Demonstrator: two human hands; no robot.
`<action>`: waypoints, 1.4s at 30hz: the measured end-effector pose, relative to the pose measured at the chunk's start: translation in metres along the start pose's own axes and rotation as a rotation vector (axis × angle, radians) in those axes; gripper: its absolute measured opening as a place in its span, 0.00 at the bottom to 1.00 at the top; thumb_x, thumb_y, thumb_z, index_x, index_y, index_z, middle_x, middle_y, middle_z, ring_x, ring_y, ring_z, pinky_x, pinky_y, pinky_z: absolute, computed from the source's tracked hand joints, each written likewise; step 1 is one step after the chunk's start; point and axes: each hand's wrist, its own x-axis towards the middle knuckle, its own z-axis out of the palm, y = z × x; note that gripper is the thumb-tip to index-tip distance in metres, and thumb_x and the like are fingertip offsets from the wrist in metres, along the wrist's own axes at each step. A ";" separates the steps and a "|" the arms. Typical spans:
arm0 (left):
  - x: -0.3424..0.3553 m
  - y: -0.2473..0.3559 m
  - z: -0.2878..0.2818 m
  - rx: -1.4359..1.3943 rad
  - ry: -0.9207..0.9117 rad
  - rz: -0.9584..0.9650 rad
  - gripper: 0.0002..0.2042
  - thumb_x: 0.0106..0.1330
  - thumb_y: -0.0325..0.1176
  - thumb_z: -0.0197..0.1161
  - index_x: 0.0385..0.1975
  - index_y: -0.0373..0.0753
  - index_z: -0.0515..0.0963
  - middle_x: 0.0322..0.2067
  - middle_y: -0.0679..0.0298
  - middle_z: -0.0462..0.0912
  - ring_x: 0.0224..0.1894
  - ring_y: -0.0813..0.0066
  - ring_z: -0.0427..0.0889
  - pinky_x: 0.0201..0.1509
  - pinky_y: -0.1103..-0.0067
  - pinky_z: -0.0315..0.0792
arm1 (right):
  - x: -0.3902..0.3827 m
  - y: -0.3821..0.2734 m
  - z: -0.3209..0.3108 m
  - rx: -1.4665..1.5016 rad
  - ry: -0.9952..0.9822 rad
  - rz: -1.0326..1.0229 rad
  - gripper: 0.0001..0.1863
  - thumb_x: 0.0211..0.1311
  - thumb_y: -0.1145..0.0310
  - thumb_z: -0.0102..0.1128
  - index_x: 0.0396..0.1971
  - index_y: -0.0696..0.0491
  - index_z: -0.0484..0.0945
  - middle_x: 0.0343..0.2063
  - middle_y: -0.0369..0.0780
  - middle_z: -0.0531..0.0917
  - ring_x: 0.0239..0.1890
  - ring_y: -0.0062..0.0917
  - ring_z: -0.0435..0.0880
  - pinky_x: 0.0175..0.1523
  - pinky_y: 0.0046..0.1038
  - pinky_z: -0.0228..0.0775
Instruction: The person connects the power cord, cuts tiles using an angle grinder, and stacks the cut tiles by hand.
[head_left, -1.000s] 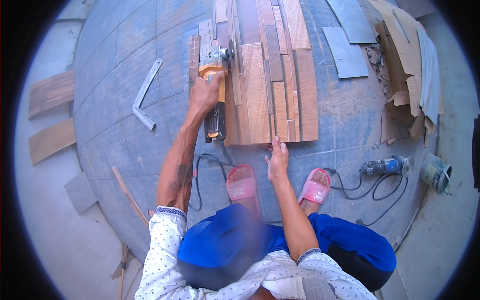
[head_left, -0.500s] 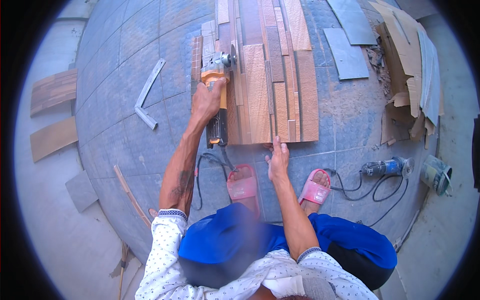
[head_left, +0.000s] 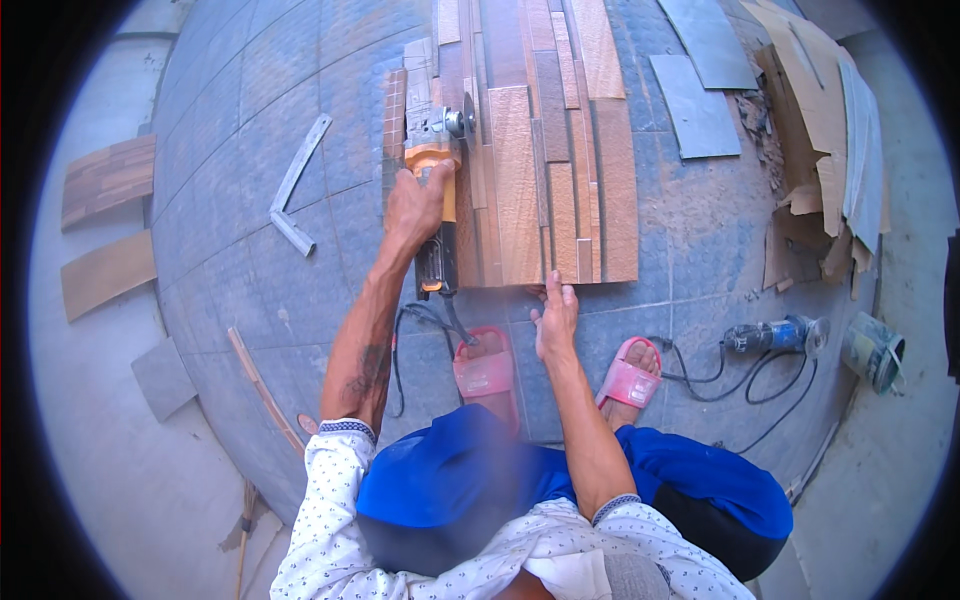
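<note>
My left hand (head_left: 422, 205) grips a yellow-and-black angle grinder (head_left: 436, 262), its silver head and disc at the left part of a stack of brown stone-look strip panels (head_left: 610, 200). The disc's exact contact is hard to make out. My right hand (head_left: 555, 320) holds the front edge of the panels, its forefinger lying on the edge and some fingertips hidden beneath. A grinder cord runs down between my left forearm and my pink sandal.
A blue grinder (head_left: 760, 335) with looped cord and a dirty bucket (head_left: 865, 350) lie right. Torn cardboard (head_left: 810, 120) and grey tiles (head_left: 690, 105) lie behind them. An angled metal bar (head_left: 290, 225), loose boards (head_left: 105, 275), a wooden strip (head_left: 262, 385) and pink sandals (head_left: 628, 380) are around me.
My left hand and the yellow grinder have shifted slightly toward me and to the right. My right hand stays at the panel edge.
</note>
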 end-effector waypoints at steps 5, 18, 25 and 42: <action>-0.006 -0.003 0.000 -0.055 -0.013 0.017 0.44 0.60 0.65 0.55 0.49 0.17 0.69 0.45 0.29 0.77 0.52 0.39 0.79 0.57 0.61 0.70 | -0.002 -0.002 0.001 -0.019 0.040 0.044 0.25 0.68 0.38 0.48 0.45 0.46 0.70 0.40 0.33 0.80 0.47 0.20 0.73 0.46 0.35 0.57; -0.022 -0.008 0.002 -0.022 0.003 0.007 0.43 0.60 0.64 0.55 0.48 0.17 0.69 0.44 0.29 0.78 0.51 0.38 0.79 0.56 0.61 0.70 | 0.001 -0.001 0.001 -0.017 0.007 0.015 0.24 0.69 0.40 0.48 0.46 0.46 0.70 0.41 0.33 0.80 0.47 0.20 0.73 0.47 0.35 0.57; -0.029 -0.015 0.006 -0.019 0.041 0.043 0.41 0.61 0.63 0.55 0.46 0.17 0.71 0.41 0.32 0.79 0.47 0.44 0.81 0.53 0.63 0.70 | 0.000 -0.001 0.000 -0.012 0.000 -0.015 0.23 0.69 0.40 0.49 0.45 0.46 0.71 0.39 0.32 0.80 0.44 0.18 0.74 0.42 0.30 0.59; -0.046 -0.024 0.011 -0.077 -0.001 0.003 0.40 0.62 0.62 0.56 0.48 0.19 0.69 0.44 0.29 0.78 0.51 0.37 0.78 0.55 0.61 0.70 | -0.004 -0.005 0.003 -0.014 0.050 -0.025 0.24 0.67 0.39 0.51 0.41 0.47 0.71 0.37 0.31 0.76 0.38 0.17 0.70 0.37 0.26 0.61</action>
